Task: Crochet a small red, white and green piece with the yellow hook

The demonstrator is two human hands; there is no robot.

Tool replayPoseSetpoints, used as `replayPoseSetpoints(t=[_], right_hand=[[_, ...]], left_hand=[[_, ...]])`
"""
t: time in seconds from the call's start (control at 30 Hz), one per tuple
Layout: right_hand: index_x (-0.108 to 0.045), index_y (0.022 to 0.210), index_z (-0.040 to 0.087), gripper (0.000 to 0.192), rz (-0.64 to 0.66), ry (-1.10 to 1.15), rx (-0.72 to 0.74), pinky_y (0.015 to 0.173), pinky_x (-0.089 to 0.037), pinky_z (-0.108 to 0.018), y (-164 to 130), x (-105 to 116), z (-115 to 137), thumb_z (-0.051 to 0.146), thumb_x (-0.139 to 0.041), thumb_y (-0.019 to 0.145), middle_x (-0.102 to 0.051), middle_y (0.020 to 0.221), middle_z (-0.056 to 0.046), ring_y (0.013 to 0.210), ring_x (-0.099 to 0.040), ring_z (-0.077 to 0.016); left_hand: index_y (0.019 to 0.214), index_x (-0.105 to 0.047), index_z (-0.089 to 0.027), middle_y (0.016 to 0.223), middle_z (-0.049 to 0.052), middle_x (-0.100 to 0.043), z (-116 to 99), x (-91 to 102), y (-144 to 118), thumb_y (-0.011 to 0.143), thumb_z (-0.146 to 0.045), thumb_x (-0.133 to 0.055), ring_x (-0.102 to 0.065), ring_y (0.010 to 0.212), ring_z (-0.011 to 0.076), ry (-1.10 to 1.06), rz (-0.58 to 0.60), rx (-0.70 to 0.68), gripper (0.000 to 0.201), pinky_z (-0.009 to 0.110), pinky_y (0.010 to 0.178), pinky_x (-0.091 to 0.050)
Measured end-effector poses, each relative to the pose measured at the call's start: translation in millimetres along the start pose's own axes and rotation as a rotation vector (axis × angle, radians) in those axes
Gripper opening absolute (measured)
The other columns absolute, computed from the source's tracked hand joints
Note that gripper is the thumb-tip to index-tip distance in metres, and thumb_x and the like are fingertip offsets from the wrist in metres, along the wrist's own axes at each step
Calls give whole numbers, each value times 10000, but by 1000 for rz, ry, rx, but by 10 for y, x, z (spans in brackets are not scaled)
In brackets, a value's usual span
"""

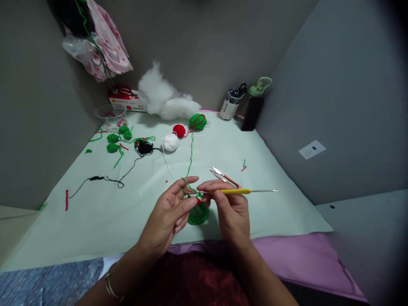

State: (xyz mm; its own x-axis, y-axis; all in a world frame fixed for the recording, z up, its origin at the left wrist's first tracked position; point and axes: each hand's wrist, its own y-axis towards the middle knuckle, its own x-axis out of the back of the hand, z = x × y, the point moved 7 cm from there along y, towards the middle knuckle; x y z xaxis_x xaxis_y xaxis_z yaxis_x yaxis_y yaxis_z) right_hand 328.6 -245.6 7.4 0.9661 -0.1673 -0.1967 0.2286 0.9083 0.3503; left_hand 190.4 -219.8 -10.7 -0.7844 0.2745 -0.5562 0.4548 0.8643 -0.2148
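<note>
Two hands meet over the near edge of the surface (95, 221), and the head view, the only one, shows both at work on one small green piece (198, 214). Your left hand (168, 214) pinches that piece between thumb and fingertips, with the green strand (191, 157) looped over the raised forefinger, which looks like a way to keep the yarn taut as it feeds. Your right hand (231, 212) is pressed around the yellow grip of the hook (237, 191), its tip buried at the top of the piece beside a spot of red, the bare metal end pointing off to the right. The piece hangs just above the surface, close to your body, where both hands can reach it.

Snips (225, 175) lie just beyond your right hand, near enough to grab. The strand runs back to the green ball (198, 121) at the far side, beside a red ball (179, 130) and a white ball (170, 142), set well apart from the work so the yarn can pull free. Finished green bits (116, 138) and black yarn (145, 147) sit at the far left, stuffing (165, 100) against the wall.
</note>
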Motion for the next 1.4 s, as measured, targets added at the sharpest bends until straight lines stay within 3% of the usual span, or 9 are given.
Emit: replayPoseSetpoints(t=[0.23,0.5,0.67,0.77,0.83,0.93,1.1,1.23,1.4], right_hand=[[-740,969,235,144,-23,142,-12,618,-542,-259,28,-12,16,332,-641,1008,-777,922,-31,665,-656,-121],[-675,983,221,180,56,21,21,622,-601,-299,52,-6,121,313,-539,1056,-765,906,-41,654,-696,-140],[-696,1178,247,245,175,-459,375,744,-633,-352,-99,-113,351,156,-516,1038,-756,1009,-64,879,-730,-189],[-694,1284,246,338,214,-788,617,770,-641,-358,-220,-230,402,114,-604,985,-753,1068,-89,968,-729,-219],[-708,1292,244,367,176,-836,673,788,-638,-343,-250,-236,407,97,-643,962,-739,1107,-97,994,-723,-217],[-741,1206,250,299,53,-589,512,789,-624,-343,-164,-102,377,102,-601,988,-737,1036,-69,941,-710,-199],[-767,1027,261,197,-8,-163,208,655,-587,-317,-5,-31,228,182,-588,1017,-729,910,-24,738,-675,-157],[-767,1091,269,219,21,-283,250,750,-621,-352,-27,-93,240,149,-607,1002,-766,968,-45,912,-720,-200],[-745,1240,295,355,117,-690,509,777,-634,-362,-159,-195,369,93,-645,964,-754,1120,-83,982,-728,-213]], left_hand=[[1518,-482,-220,898,-18,-591,-34,-30,7,816,-251,-867,-317,454,-8,53,0,6,802,123,347,-218],[1470,-548,-244,908,-11,-606,-73,19,-9,815,-242,-858,-382,498,25,98,-32,-72,724,148,378,-269],[1422,-589,-231,882,-4,-617,-135,59,-41,849,-220,-832,-533,681,88,215,-135,-223,622,177,609,-465],[1444,-565,-242,837,-34,-599,-97,38,-31,813,-230,-864,-439,562,50,119,-106,-166,699,147,502,-399],[1464,-545,-227,778,-60,-562,-36,7,-7,802,-245,-871,-315,469,21,3,-36,-43,738,135,396,-279],[1427,-573,-160,728,-79,-528,7,-12,17,816,-216,-854,-182,426,-7,-115,26,98,674,130,353,-184],[1321,-654,-185,897,-22,-619,-57,-13,20,848,-187,-824,-248,425,-38,-78,7,12,503,110,358,-208],[1323,-670,-222,921,-12,-631,-34,-52,-1,839,-242,-846,-308,445,-18,18,-16,-42,516,107,350,-236],[1295,-686,-187,779,-49,-574,7,-24,31,801,-247,-880,-254,433,-11,-79,-20,-1,534,109,350,-239]])
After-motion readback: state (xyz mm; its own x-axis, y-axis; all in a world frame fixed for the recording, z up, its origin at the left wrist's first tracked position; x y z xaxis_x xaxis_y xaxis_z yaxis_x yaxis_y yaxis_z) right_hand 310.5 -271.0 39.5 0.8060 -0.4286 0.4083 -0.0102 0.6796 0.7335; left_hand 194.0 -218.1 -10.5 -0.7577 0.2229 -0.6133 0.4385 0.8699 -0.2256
